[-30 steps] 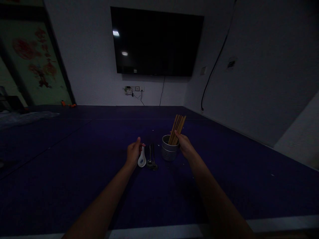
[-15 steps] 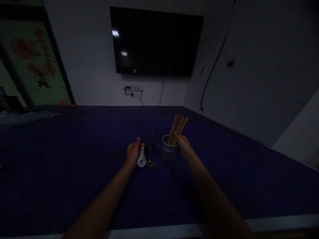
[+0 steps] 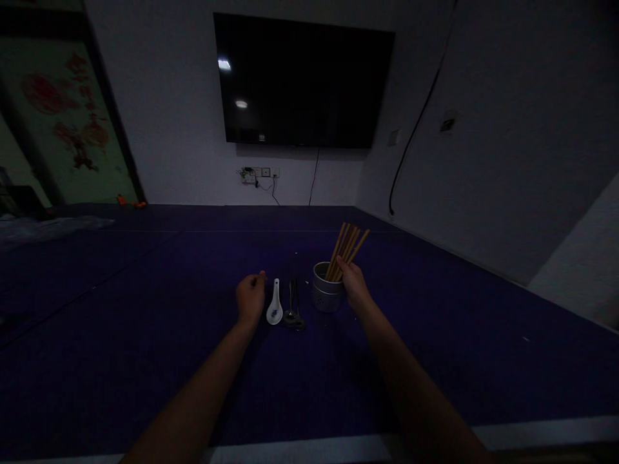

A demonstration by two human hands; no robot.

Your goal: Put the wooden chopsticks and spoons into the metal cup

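Observation:
A bundle of wooden chopsticks (image 3: 349,243) stands tilted in a small grey metal holder (image 3: 325,296) on the dark blue surface. My right hand (image 3: 353,285) is closed round the lower part of the bundle, just above the holder's rim. Left of the holder lie two dark metal spoons (image 3: 294,308) and a white ceramic spoon (image 3: 275,308) with a blue mark. My left hand (image 3: 250,298) hovers just left of the white spoon, apart from it, its fingers loosely curled and nothing seen in them.
The dark blue surface (image 3: 145,335) stretches far to the left and back to a white wall with a black screen (image 3: 302,80) and sockets (image 3: 256,174). A pale front edge (image 3: 532,430) runs along the bottom. A grey wall closes the right side.
My left hand has let go of the white spoon's handle and drawn back to the left. The chopsticks in my right hand have tilted a little further right.

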